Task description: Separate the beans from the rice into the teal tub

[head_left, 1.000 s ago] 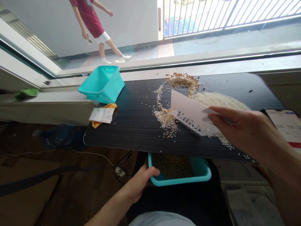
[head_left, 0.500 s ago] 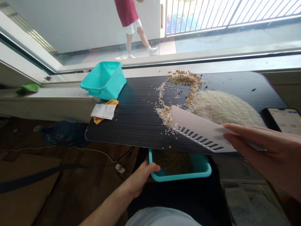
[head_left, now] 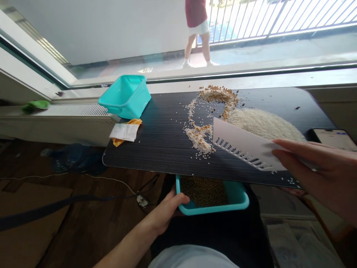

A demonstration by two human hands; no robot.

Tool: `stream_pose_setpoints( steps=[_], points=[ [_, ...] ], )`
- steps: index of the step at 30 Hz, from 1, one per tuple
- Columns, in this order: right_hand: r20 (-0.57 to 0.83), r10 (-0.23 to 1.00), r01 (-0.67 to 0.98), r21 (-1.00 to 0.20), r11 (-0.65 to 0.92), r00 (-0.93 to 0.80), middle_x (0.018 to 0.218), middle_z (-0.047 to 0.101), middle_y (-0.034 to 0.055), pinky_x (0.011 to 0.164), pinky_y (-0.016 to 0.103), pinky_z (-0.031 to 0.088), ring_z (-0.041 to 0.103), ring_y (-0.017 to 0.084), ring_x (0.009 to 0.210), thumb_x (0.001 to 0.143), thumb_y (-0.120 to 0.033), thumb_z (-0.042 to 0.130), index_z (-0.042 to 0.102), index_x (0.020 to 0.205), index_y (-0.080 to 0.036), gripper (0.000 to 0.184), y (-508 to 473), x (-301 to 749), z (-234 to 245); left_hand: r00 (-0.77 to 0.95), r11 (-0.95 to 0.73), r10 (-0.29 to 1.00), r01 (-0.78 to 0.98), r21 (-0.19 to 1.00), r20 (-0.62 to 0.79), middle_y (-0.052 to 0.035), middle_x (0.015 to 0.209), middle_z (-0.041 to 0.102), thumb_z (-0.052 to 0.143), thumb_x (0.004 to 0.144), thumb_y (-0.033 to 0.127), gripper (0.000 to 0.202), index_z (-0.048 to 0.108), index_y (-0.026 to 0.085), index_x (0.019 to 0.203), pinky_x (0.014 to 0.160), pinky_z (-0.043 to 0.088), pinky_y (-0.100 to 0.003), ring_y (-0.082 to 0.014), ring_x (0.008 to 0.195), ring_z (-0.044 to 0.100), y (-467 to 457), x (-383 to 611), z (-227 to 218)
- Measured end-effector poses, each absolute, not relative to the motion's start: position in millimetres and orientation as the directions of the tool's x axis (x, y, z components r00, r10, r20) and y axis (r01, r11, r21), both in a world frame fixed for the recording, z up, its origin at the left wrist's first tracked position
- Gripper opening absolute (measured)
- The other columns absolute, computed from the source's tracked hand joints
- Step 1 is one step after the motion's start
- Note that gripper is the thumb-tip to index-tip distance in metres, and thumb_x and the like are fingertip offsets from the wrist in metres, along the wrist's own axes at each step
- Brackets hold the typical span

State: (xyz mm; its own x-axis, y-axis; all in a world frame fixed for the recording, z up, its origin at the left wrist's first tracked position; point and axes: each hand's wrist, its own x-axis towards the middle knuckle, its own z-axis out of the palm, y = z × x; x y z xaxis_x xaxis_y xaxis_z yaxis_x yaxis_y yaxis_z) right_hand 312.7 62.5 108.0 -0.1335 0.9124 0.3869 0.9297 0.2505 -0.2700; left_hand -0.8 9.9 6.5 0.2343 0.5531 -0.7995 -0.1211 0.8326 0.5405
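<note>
My right hand (head_left: 320, 178) grips a white slotted scraper (head_left: 245, 147), its slotted edge tilted just above the dark table (head_left: 158, 145). Left of the scraper lies a small mixed heap of rice and beans (head_left: 199, 137); behind it sits a large pile of white rice (head_left: 262, 124). A ring of brown beans (head_left: 219, 95) lies farther back. My left hand (head_left: 167, 212) holds the left end of a teal bin (head_left: 237, 203) under the table's near edge. That bin contains brown beans.
A second teal bin (head_left: 124, 96) sits tilted at the table's back left corner, with a white paper on a yellow cloth (head_left: 124, 132) beside it. A phone (head_left: 334, 137) lies at the right edge. A person (head_left: 196, 26) walks outside the window. Cables cross the floor.
The scraper moved toward me and down to the table's near edge, then shifted back right and slightly up. The mixed heap now lies uncovered to its left. The person outside walked to the right.
</note>
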Motion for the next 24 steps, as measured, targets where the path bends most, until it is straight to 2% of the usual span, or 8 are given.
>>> stream_pose_setpoints(
  steps=[4,7,9,16,19,24],
  points=[
    [0.327,0.934,0.924,-0.291,0.246,-0.145,0.092,0.079,0.0006,0.057,0.027,0.048,0.069,0.016,0.066,0.09,-0.053,0.046,0.076,0.103,-0.033,0.038,68.7,309.3,110.6,0.218,0.834,0.552,-0.121,0.539,-0.805,0.0003,0.085,0.065,0.067,0.07,0.027,0.035,0.061,0.018,0.104,0.078,0.049,-0.031,-0.0188,0.087,0.061,10.3,0.1,7.8],
    [0.332,0.928,0.921,-0.281,0.269,-0.17,0.091,0.078,-0.0005,0.048,0.027,0.042,0.06,0.012,0.051,0.09,-0.053,0.048,0.076,0.106,-0.034,0.037,65.0,311.7,110.0,0.217,0.832,0.554,-0.134,0.538,-0.804,0.0003,0.082,0.064,0.067,0.07,0.027,0.031,0.061,0.018,0.099,0.077,0.048,-0.03,-0.0185,0.086,0.061,9.9,0.2,6.6],
    [0.342,0.923,0.919,-0.28,0.278,-0.175,0.091,0.078,-0.001,0.047,0.027,0.041,0.058,0.012,0.049,0.09,-0.054,0.049,0.076,0.106,-0.035,0.037,61.6,314.6,108.5,0.22,0.832,0.555,-0.14,0.537,-0.803,0.0002,0.082,0.064,0.068,0.069,0.028,0.033,0.061,0.018,0.1,0.077,0.048,-0.03,-0.0187,0.086,0.061,9.5,-0.1,5.2],
    [0.314,0.921,0.861,-0.375,0.343,-0.23,0.093,0.078,-0.0011,0.057,0.024,0.05,0.069,0.016,0.068,0.09,-0.044,0.053,0.074,0.108,-0.036,0.028,54.7,309.4,109.7,0.251,0.826,0.563,-0.125,0.55,-0.787,-0.0023,0.094,0.068,0.066,0.071,0.029,0.041,0.06,0.019,0.111,0.081,0.05,-0.033,-0.0196,0.09,0.061,9.1,-1.2,3.7],
    [0.305,0.908,0.828,-0.397,0.395,-0.288,0.095,0.077,0.0002,0.06,0.023,0.053,0.071,0.016,0.073,0.091,-0.04,0.053,0.074,0.107,-0.033,0.027,54.6,300.8,110.9,0.265,0.824,0.563,-0.117,0.554,-0.783,-0.0033,0.098,0.068,0.065,0.073,0.029,0.044,0.059,0.018,0.116,0.084,0.05,-0.035,-0.0203,0.091,0.061,8.1,-1.7,3.8],
    [0.285,0.88,0.765,-0.437,0.473,-0.38,0.093,0.077,-0.0011,0.063,0.025,0.057,0.072,0.018,0.075,0.091,-0.038,0.056,0.073,0.106,-0.034,0.024,49.7,293.7,110.1,0.248,0.826,0.563,-0.124,0.551,-0.788,-0.0045,0.099,0.068,0.066,0.073,0.028,0.04,0.06,0.017,0.111,0.083,0.05,-0.034,-0.0205,0.091,0.061,7.0,-3.2,3.6]
  ],
)
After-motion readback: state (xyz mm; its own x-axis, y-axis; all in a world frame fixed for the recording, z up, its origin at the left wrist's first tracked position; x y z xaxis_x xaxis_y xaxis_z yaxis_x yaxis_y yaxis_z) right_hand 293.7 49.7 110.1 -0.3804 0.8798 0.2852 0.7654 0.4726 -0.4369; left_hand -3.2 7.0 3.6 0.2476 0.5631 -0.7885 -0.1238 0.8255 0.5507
